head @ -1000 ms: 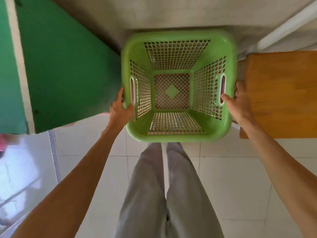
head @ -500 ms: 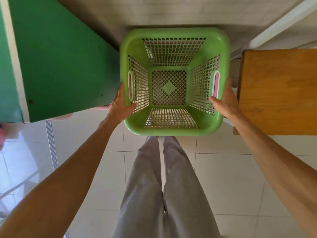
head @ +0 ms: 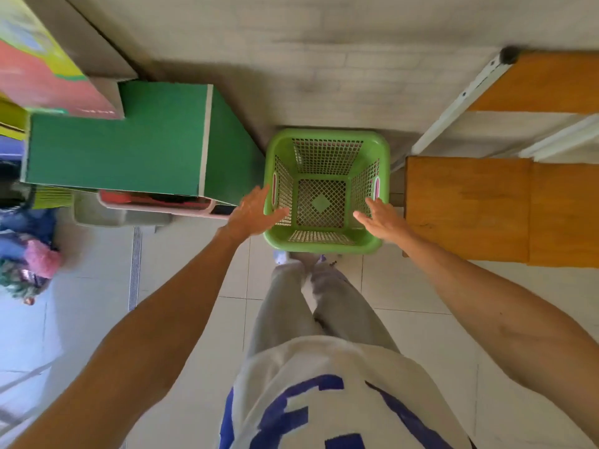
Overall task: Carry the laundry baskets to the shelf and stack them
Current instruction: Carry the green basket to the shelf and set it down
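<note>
Head view. Half a second ago, both hands gripped the sides of the green basket (head: 326, 191), held up high and near the camera. Now down low and far off, resting on the floor by the wall. Both hands let go since then.

Left hand (head: 252, 212) open now, fingers spread, thumb lying over the left rim. Touching the rim or just above it: cannot tell. Right hand (head: 382, 221) open too, fingers spread flat, over the near right corner of the basket, holding nothing.

More of the room showing now than before: a white shirt with blue letters (head: 327, 396), grey trousers (head: 319, 306), and shoe tips just beside the near edge of the basket.

Basket square, bright green, upright, empty. Sides and bottom full of little holes, with a solid green diamond in the middle of the bottom. Pink handle slots on the left and right walls.

Basket between a green cabinet (head: 129, 140) on the left and a wooden shelf board (head: 486, 209) on the right.
</note>
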### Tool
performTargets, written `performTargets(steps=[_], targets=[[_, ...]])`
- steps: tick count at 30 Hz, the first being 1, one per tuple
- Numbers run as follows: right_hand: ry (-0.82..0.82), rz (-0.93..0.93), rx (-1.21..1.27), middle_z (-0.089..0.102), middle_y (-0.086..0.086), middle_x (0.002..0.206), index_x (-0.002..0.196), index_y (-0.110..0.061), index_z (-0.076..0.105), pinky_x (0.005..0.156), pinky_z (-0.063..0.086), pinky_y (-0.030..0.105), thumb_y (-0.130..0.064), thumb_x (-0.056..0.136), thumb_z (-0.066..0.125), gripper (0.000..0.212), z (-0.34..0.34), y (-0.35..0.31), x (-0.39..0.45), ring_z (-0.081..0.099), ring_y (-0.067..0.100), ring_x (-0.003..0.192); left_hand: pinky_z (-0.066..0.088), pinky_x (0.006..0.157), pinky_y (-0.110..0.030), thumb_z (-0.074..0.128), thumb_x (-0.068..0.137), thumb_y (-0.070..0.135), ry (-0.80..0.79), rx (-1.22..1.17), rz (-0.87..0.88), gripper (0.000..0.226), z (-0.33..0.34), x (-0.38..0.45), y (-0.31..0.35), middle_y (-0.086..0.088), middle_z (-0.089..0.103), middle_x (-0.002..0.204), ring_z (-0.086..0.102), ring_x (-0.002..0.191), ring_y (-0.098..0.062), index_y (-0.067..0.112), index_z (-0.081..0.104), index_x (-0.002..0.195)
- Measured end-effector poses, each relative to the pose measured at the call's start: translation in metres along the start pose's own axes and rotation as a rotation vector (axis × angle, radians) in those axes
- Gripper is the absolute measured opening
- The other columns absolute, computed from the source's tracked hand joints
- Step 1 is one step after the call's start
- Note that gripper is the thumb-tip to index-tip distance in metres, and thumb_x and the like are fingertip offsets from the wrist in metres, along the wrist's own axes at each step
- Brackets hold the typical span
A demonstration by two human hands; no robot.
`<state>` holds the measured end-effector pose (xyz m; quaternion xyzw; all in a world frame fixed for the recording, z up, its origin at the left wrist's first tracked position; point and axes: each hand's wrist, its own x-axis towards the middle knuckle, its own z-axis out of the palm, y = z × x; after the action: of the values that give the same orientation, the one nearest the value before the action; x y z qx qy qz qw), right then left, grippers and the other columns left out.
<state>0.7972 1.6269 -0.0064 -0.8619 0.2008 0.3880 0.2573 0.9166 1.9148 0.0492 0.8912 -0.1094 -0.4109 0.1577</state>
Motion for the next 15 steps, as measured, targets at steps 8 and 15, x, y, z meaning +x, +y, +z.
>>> performTargets(steps=[8,15], targets=[[0.055,-0.011,0.01,0.061,0.012,0.125,0.155,-0.01,0.024,0.111,0.039,0.052,-0.065,0.095,0.03,0.081,-0.018,-0.032,-0.072,0.046,0.036,0.136,0.016,0.121,-0.059,0.044,0.087,0.077,0.053,0.207,0.025,0.096,-0.016,-0.067,-0.007,-0.013,0.011,0.167,0.013,0.152,-0.036,0.021,0.014,0.159],[0.199,-0.017,-0.067,0.041,0.019,0.152,0.152,-0.008,0.03,0.108,0.042,0.049,-0.063,0.098,0.027,0.077,-0.028,-0.035,-0.135,0.044,0.035,0.138,0.019,0.119,-0.062,0.04,0.086,0.079,0.128,0.328,0.106,0.097,-0.039,-0.109,-0.007,-0.014,0.012,0.166,0.015,0.152,-0.038,0.021,0.015,0.159]])
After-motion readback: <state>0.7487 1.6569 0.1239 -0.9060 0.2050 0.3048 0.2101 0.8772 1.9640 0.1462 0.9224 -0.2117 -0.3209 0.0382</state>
